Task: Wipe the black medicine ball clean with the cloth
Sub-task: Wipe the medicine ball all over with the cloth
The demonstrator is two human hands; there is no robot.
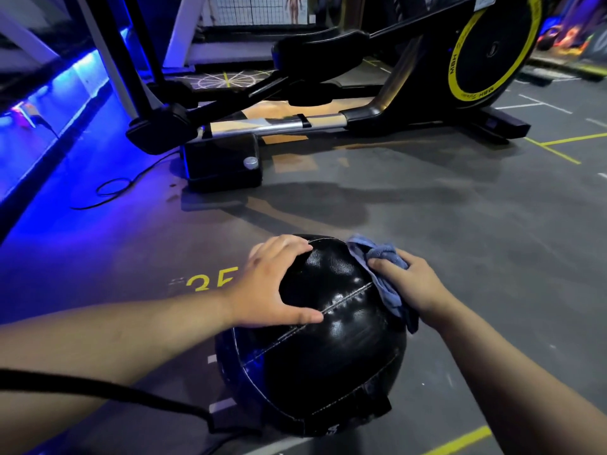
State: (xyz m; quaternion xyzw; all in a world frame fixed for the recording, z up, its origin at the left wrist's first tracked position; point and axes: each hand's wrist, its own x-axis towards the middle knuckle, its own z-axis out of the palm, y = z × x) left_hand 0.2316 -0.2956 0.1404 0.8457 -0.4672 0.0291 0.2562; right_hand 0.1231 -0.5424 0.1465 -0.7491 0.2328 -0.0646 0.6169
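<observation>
Medicine ball (315, 356) on the floor, braced and under the cloth

The black medicine ball rests on the grey floor (460, 224) just in front of the person, well apart from the elliptical trainer (328, 123) behind it. The left hand (269, 284) lies on its upper left, fingers (289, 246) spread apart and flat on the skin, thumb beside a stitched seam (345, 298). The right hand (410, 284) has its fingers curled and clamped on a bunched blue cloth (364, 249), pressing it to the ball's upper right.

The shell looks like glossy coated fabric, dimpled near the seam. It probably gives under pressure and is slick under a palm. Its size suggests real weight, so it should stay put under wiping, though a sideways push could roll it. No handle shows. A broad flat palm on top, opposite the cloth, seems the sound hold. Rolling it on the floor looks easier than lifting. The underside is hidden.
</observation>
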